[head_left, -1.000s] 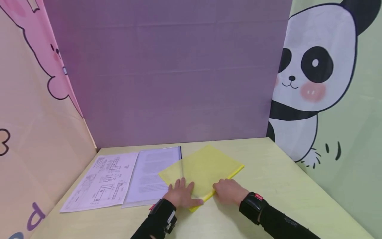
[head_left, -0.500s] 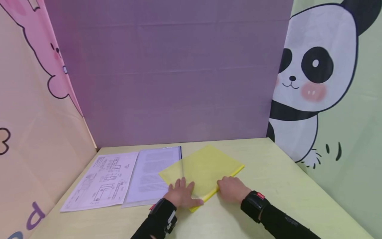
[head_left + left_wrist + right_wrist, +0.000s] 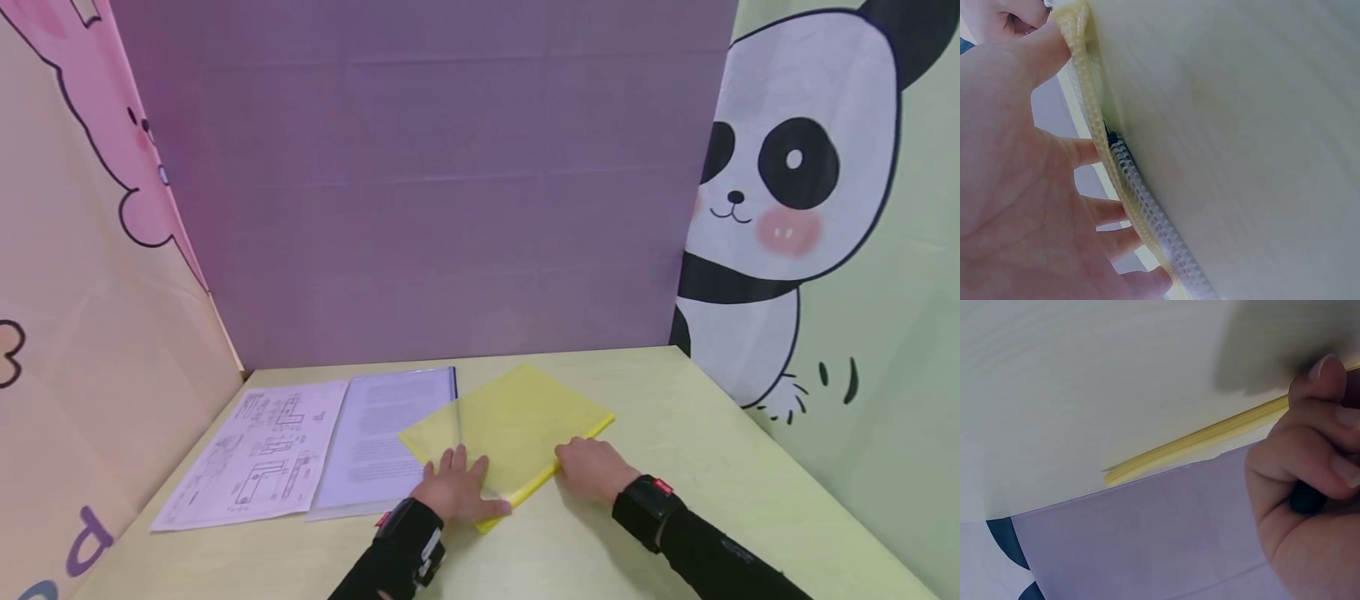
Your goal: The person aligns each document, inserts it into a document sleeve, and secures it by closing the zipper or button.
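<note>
A yellow see-through document pouch lies slanted on the table, with a thicker yellow strip along its near right edge. My left hand rests on the near left part, fingers spread, thumb at the near corner. In the left wrist view the edge is ribbed, and a grey mesh-like strip with a black tip shows beside it. My right hand has curled fingers at the middle of the yellow strip. A small dark rounded thing shows within those fingers; its kind is unclear.
A white sheet with line drawings lies at the left of the table. Next to it is a clear sleeve with a printed page and dark spine, partly under the pouch. A purple backdrop stands behind.
My right hand has moved along the strip, up and to the right, away from the left hand. The left hand and pouch have stayed in place.
</note>
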{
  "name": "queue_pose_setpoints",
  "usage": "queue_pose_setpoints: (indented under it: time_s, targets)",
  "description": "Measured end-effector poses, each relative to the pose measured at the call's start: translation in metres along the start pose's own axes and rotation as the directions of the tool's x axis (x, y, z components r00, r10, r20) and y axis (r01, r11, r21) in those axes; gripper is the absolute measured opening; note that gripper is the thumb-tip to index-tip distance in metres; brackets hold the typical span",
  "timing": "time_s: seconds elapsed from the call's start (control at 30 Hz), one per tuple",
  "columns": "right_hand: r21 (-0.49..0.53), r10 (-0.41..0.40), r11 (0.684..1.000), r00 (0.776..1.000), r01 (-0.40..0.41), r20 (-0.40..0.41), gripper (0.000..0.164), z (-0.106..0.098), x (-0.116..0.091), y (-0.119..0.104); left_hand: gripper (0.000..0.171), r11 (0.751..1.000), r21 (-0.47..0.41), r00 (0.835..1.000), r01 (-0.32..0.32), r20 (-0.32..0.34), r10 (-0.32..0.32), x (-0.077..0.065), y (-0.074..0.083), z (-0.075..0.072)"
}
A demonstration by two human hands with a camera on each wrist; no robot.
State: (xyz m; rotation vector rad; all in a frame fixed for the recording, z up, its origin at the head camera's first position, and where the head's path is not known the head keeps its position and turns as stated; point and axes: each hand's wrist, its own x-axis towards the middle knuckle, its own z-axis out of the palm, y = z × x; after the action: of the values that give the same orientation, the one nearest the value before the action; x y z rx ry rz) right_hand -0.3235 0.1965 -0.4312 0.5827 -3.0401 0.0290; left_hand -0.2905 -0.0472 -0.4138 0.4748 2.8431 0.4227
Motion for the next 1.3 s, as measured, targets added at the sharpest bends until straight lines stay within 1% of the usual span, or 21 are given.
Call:
queue_pose_setpoints:
  time_s: [0.3,0.57,0.77,1.03,1.3]
  targets:
    - [0.001,0.006,1.0,1.0,-0.006,0.012,0.012,-0.003,0.0,0.0,0.088,1.0,-0.023,1.0,-0.004,0.001,0.004,0.0,0.0,-0.001]
    - [-0.016,0.034,0.999,0.999,-0.034,0.011,0.012,-0.005,0.002,0.012,0.088,1.0,0.0,1.0,0.005,0.01,-0.005,0.001,0.0,0.0]
    - [-0.026,0.062,0.998,0.998,-0.062,0.002,0.012,-0.006,0.006,0.021,0.088,1.0,-0.003,1.0,0.002,0.012,-0.002,0.001,-0.001,0.0]
    - [-0.019,0.056,0.998,0.998,-0.056,-0.001,0.012,-0.006,0.007,0.023,0.088,1.0,-0.002,1.0,0.0,0.013,0.0,0.003,-0.002,0.001]
    - [-0.013,0.062,0.998,0.998,-0.061,0.029,0.013,-0.006,0.005,0.025,0.089,1.0,0.024,1.0,-0.011,0.016,0.011,0.004,-0.004,0.001]
